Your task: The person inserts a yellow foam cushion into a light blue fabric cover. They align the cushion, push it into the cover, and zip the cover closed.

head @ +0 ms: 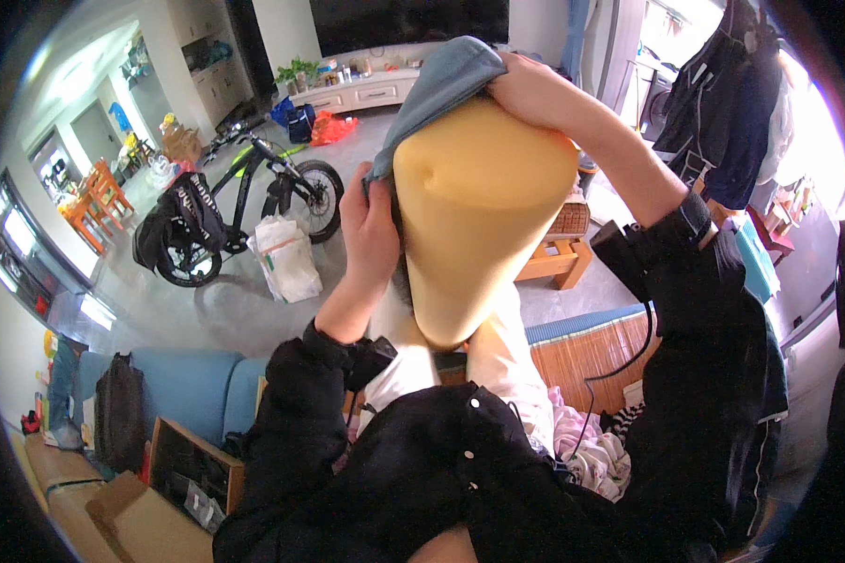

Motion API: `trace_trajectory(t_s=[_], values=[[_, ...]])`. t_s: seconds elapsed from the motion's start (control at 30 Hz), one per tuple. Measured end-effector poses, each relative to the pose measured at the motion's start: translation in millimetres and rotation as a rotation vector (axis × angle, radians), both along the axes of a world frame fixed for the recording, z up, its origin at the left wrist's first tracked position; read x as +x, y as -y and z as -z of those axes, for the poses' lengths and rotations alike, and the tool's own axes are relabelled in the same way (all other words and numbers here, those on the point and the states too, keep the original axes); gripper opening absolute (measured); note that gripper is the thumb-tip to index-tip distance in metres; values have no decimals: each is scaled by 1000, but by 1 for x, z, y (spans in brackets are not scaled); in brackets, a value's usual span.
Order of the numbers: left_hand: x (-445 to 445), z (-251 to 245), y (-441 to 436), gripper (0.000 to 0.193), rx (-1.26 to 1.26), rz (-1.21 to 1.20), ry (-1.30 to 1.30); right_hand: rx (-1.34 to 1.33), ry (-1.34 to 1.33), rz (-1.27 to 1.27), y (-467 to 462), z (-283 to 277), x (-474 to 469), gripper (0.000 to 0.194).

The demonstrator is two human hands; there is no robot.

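A yellow foam pillow core is held up in front of my body, its narrow end pointing down toward my legs. A grey-blue fabric cover lies over its top and far left edge. My left hand grips the cover's edge at the left side of the foam, thumb on top. With my right hand I grip the cover at its upper right corner; the fingertips are partly hidden behind the fabric and foam.
A bicycle stands on the floor at left, beside a white plastic-wrapped package. Ahead is a white TV cabinet. A wooden stool is beyond the foam. Blue sofa cushions and a cardboard box lie lower left.
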State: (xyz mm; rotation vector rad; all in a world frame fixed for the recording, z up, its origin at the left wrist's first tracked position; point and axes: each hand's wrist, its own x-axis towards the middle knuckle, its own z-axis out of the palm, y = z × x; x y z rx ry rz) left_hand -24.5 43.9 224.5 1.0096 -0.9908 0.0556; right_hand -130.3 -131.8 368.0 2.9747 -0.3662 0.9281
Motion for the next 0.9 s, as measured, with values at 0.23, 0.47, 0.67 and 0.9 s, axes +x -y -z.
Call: trace_trajectory(t_s=[0.23, 0.47, 0.67, 0.9], values=[[15, -36, -23, 31, -81, -342, 689, 65, 103, 27, 15, 9, 15, 37], [39, -81, -18, 16, 183, -515, 866, -145, 276, -143, 28, -11, 37, 45], [94, -89, 13, 19, 367, -151, 340, -2, 582, -294, 70, 29, 57, 42], [71, -78, -9, 17, 415, 84, 292, 353, 716, -178, 30, 87, 1, 20]])
